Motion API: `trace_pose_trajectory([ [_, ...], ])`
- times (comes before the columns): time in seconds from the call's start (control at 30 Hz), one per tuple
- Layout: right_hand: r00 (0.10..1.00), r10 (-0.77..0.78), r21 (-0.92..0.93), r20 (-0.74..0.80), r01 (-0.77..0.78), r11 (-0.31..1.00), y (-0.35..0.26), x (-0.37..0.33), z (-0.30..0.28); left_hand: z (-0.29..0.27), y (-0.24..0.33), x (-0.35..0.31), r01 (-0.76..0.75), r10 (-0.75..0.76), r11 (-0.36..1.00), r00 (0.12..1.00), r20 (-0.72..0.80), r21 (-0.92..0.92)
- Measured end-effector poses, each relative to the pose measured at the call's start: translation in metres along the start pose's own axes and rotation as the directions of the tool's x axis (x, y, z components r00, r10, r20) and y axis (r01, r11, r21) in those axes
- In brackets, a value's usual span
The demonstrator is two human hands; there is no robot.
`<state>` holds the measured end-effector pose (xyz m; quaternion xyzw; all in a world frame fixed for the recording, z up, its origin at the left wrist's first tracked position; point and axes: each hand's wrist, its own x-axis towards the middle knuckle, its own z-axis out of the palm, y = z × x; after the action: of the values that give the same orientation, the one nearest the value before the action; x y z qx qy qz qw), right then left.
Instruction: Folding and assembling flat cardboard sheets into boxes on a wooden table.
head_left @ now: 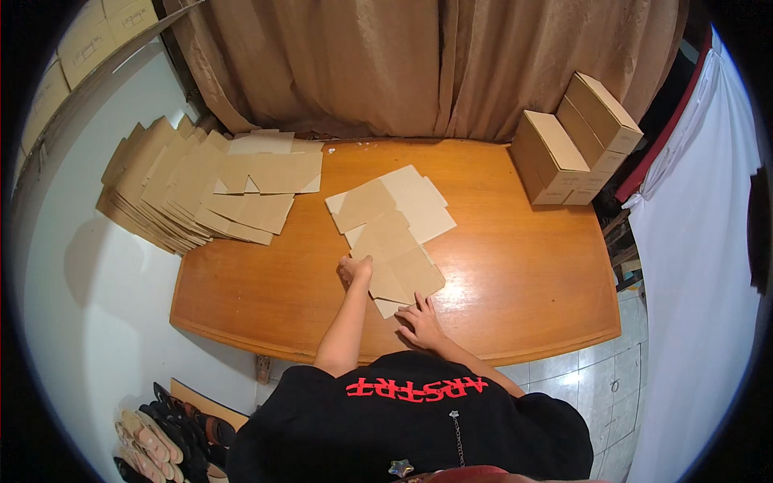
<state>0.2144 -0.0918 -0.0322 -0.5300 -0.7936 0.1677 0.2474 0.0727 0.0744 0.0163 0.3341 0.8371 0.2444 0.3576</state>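
A flat, unfolded cardboard box lies slanted across the middle of the wooden table, with cut flaps along its edges. Under its far part sits another flattened cardboard piece, paler on its upper side. My left hand is closed on the left edge of the nearer box, thumb on top, some fingers hidden. At the near right corner, my right hand touches the cardboard edge with its fingertips, fingers apart.
Several flattened boxes lean in a fanned stack at the table's left end, by the white wall. Assembled closed boxes are piled at the far right. Brown curtains hang behind the table. Shoes lie on the floor at lower left.
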Motion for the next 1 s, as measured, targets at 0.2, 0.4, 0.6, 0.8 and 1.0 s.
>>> trace_pose_trajectory([
  [0.2,0.995,0.026,0.118,0.097,-0.038,0.992,0.016,-0.013,-0.027,0.052,-0.022,0.016,-0.214,0.298,0.913,0.931,0.212,-0.347],
  [0.4,0.954,0.269,0.532,-0.134,-0.160,0.832,0.050,0.005,-0.089,0.057,0.009,-0.036,-0.399,0.438,0.848,0.898,0.040,-0.349],
  [0.6,0.879,0.368,0.596,-0.304,-0.126,0.793,0.100,0.036,-0.156,0.037,0.063,-0.087,-0.660,0.720,0.559,0.687,-0.102,-0.501],
  [0.8,0.828,0.395,0.756,-0.397,0.052,0.652,0.087,0.080,-0.222,0.017,0.091,-0.142,-0.828,0.875,0.388,0.469,-0.120,-0.405],
  [1.0,0.594,0.496,0.564,-0.633,-0.085,0.821,0.128,0.082,-0.213,0.026,0.074,-0.166,-0.935,0.967,0.253,0.254,0.029,-0.250],
])
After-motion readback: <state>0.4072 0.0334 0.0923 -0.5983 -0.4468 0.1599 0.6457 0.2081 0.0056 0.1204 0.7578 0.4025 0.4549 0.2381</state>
